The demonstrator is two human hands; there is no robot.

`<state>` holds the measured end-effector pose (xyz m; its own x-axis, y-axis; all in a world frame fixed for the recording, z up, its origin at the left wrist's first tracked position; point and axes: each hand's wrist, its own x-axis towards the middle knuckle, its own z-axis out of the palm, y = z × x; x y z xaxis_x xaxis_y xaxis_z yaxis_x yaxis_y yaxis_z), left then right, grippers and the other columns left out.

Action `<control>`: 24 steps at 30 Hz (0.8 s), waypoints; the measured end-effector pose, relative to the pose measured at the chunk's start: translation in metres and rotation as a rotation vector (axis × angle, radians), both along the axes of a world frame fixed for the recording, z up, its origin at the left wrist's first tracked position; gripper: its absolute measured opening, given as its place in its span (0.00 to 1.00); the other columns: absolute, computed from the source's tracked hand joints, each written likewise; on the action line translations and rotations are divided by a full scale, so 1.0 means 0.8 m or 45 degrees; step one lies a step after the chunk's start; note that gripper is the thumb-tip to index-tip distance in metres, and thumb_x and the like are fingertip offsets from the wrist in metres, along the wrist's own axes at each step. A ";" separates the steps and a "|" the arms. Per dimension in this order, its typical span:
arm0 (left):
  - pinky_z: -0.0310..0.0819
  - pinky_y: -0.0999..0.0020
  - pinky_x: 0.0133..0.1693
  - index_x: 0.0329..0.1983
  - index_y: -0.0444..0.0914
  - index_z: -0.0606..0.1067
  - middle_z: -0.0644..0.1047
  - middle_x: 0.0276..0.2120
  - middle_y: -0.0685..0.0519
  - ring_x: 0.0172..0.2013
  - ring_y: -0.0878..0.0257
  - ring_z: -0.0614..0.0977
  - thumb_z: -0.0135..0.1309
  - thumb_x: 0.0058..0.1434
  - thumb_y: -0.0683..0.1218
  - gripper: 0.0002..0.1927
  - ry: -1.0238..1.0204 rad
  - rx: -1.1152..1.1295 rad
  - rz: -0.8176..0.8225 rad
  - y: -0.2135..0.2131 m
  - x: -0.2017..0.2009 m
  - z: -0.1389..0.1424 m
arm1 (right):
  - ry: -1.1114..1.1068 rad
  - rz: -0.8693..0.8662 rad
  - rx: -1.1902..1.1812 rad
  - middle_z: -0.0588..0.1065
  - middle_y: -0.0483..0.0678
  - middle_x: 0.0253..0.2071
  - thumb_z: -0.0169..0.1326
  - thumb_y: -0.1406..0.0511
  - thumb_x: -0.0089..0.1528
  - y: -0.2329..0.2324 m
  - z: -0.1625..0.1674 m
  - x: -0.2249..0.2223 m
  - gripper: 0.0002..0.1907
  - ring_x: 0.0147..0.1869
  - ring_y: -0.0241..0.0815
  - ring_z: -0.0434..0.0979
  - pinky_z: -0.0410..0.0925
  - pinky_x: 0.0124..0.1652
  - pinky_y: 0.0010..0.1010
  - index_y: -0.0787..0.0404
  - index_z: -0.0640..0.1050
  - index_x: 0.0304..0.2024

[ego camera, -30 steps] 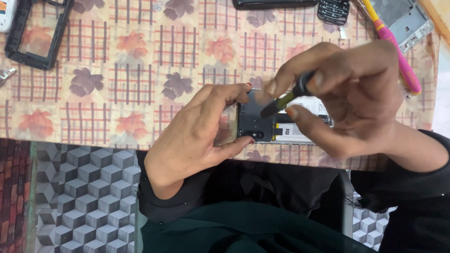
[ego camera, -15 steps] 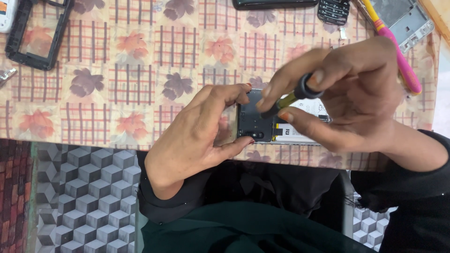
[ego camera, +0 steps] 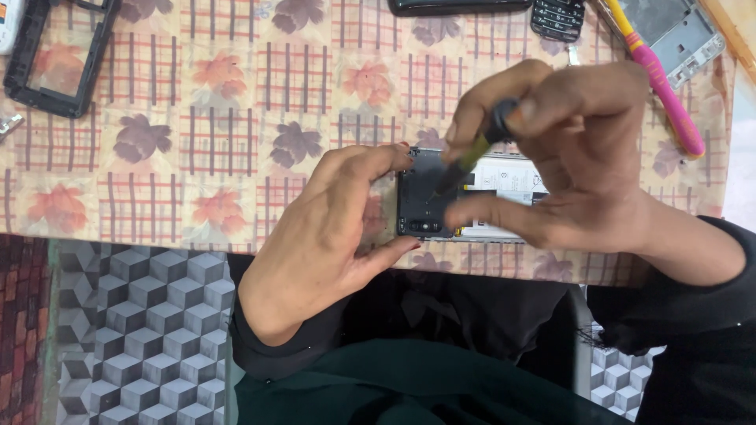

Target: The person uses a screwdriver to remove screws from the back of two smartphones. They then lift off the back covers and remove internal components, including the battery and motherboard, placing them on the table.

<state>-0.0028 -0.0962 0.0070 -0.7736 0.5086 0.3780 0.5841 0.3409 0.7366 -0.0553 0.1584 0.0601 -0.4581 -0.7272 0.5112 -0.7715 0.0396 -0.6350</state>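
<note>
An opened phone [ego camera: 429, 201] lies back side up near the table's front edge, its dark inner cover and white battery showing. My left hand [ego camera: 331, 236] grips its left end between thumb and fingers. My right hand [ego camera: 575, 149] is closed on a small screwdriver [ego camera: 472, 153] with a yellow-green shaft and black cap. The tip points down onto the dark cover. My right fingers hide part of the battery.
A floral checked cloth [ego camera: 197, 157] covers the table. A black phone frame [ego camera: 59, 51] lies at the far left. A pink-handled tool [ego camera: 669, 94], a grey phone shell [ego camera: 677, 31], a keypad phone [ego camera: 555, 16] and a dark phone [ego camera: 457, 6] lie along the back.
My right hand has shifted slightly and turned the screwdriver, whose shaft now stands steeper on the phone. My left hand holds the phone as before.
</note>
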 end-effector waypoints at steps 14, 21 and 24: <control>0.78 0.57 0.57 0.65 0.32 0.59 0.72 0.61 0.44 0.62 0.46 0.74 0.71 0.55 0.44 0.41 0.051 0.043 -0.069 -0.012 -0.006 -0.013 | -0.155 0.029 -0.176 0.69 0.66 0.47 0.57 0.83 0.57 -0.012 -0.009 0.019 0.34 0.54 0.56 0.81 0.81 0.52 0.46 0.64 0.53 0.57; 0.78 0.57 0.55 0.65 0.32 0.61 0.73 0.60 0.44 0.61 0.47 0.75 0.71 0.54 0.44 0.40 0.005 0.042 -0.070 -0.012 -0.006 -0.012 | -0.233 0.087 -0.200 0.69 0.68 0.48 0.57 0.83 0.57 -0.016 -0.013 0.023 0.34 0.55 0.58 0.81 0.81 0.51 0.46 0.64 0.53 0.57; 0.78 0.56 0.57 0.65 0.33 0.61 0.73 0.60 0.45 0.62 0.48 0.75 0.71 0.54 0.44 0.40 0.018 0.047 -0.060 -0.012 -0.006 -0.011 | -0.115 0.066 -0.186 0.69 0.66 0.47 0.59 0.82 0.57 -0.018 -0.016 0.024 0.36 0.54 0.57 0.81 0.81 0.50 0.44 0.65 0.52 0.57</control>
<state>-0.0075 -0.1059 -0.0020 -0.7433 0.5301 0.4080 0.6095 0.2853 0.7396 -0.0363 0.1441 0.0473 -0.4708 -0.6720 0.5716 -0.7096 -0.0966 -0.6980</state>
